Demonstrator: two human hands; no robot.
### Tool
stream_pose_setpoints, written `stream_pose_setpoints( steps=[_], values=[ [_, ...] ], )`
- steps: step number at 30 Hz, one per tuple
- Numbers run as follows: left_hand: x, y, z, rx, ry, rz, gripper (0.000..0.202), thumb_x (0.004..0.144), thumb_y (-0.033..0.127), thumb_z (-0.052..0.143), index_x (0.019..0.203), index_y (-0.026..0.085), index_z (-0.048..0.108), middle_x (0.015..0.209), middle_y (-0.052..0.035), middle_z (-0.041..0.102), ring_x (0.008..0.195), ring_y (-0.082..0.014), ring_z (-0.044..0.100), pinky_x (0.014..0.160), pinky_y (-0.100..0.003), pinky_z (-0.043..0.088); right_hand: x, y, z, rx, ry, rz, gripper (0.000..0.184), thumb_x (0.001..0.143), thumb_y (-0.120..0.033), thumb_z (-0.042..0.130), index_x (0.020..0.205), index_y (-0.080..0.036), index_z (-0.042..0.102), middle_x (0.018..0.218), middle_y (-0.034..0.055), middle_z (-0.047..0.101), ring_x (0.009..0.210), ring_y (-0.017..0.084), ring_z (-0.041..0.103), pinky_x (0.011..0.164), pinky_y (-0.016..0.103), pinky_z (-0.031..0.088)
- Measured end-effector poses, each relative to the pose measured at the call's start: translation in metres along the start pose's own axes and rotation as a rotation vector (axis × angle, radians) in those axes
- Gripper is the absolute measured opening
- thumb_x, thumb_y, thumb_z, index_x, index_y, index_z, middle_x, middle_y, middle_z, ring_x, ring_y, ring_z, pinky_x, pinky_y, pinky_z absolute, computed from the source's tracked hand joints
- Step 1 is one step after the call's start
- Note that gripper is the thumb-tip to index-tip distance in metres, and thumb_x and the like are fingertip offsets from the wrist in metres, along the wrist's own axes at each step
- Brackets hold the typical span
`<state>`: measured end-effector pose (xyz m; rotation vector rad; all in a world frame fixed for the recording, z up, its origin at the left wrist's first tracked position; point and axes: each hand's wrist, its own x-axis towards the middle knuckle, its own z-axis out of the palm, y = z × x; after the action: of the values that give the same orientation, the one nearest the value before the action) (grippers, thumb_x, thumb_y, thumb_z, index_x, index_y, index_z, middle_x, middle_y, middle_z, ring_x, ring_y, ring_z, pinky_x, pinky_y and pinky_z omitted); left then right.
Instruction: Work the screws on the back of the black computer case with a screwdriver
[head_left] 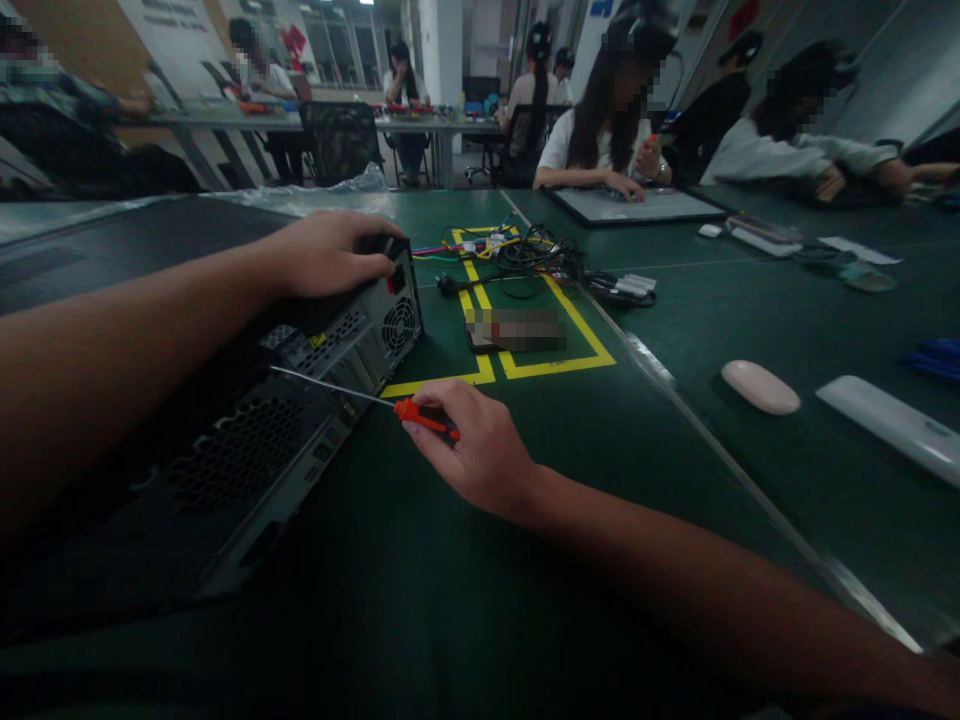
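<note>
A black desktop computer case [247, 440] lies on its side on the green table [570, 500], its rear panel with fan grille facing me. My left hand [326, 255] rests on the case's top far corner, fingers curled over the edge. My right hand [476, 450] grips a screwdriver [375, 400] by its red handle. The thin metal shaft points left, and its tip is at the case's rear panel.
A tangle of coloured cables [525, 250] lies inside yellow tape marks [555, 330] beyond the case. A white mouse [760, 387] and a white keyboard [892, 425] sit at the right. Other people sit at the far tables, one person's hands on a flat panel [637, 205].
</note>
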<state>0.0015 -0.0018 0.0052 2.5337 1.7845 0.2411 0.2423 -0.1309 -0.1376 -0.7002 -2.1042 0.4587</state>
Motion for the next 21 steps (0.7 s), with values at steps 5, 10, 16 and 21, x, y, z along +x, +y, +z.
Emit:
stream_pose_setpoints(
  steps=[5, 10, 16, 21],
  values=[
    [-0.0008, -0.0002, 0.0011, -0.009, 0.01, 0.018, 0.084, 0.099, 0.056, 0.048, 0.168, 0.011, 0.065, 0.157, -0.022, 0.073, 0.143, -0.0428, 0.068, 0.126, -0.057, 0.048, 0.0001, 0.0003, 0.0008, -0.016, 0.013, -0.01, 0.012, 0.114, -0.03, 0.067, 0.123, -0.022, 0.068, 0.113, 0.0074, 0.08, 0.1, 0.022, 0.077, 0.09, 0.036, 0.06],
    [0.0008, -0.0027, 0.002, -0.003, -0.001, 0.023, 0.084, 0.1, 0.057, 0.049, 0.168, 0.011, 0.065, 0.158, -0.0229, 0.072, 0.142, -0.0437, 0.067, 0.125, -0.058, 0.048, 0.0001, 0.0014, 0.0009, 0.002, 0.017, -0.035, 0.013, 0.115, -0.03, 0.066, 0.124, -0.021, 0.068, 0.113, 0.0084, 0.08, 0.099, 0.022, 0.077, 0.089, 0.035, 0.06],
    [0.0008, -0.0018, 0.0013, -0.005, 0.005, 0.036, 0.086, 0.099, 0.058, 0.049, 0.167, 0.008, 0.065, 0.156, -0.0255, 0.073, 0.138, -0.0436, 0.068, 0.124, -0.058, 0.05, 0.0001, 0.0008, 0.0002, 0.0, -0.019, 0.014, 0.014, 0.113, -0.03, 0.068, 0.125, -0.022, 0.068, 0.115, 0.008, 0.081, 0.101, 0.023, 0.077, 0.09, 0.037, 0.06],
    [0.0002, -0.0002, 0.0, -0.01, -0.008, 0.014, 0.087, 0.098, 0.058, 0.05, 0.169, 0.011, 0.064, 0.158, -0.0223, 0.072, 0.139, -0.0415, 0.068, 0.125, -0.056, 0.049, 0.0006, 0.0004, 0.0001, 0.001, -0.035, 0.044, 0.014, 0.113, -0.03, 0.069, 0.125, -0.023, 0.069, 0.117, 0.0075, 0.081, 0.103, 0.022, 0.077, 0.092, 0.037, 0.061]
  ],
)
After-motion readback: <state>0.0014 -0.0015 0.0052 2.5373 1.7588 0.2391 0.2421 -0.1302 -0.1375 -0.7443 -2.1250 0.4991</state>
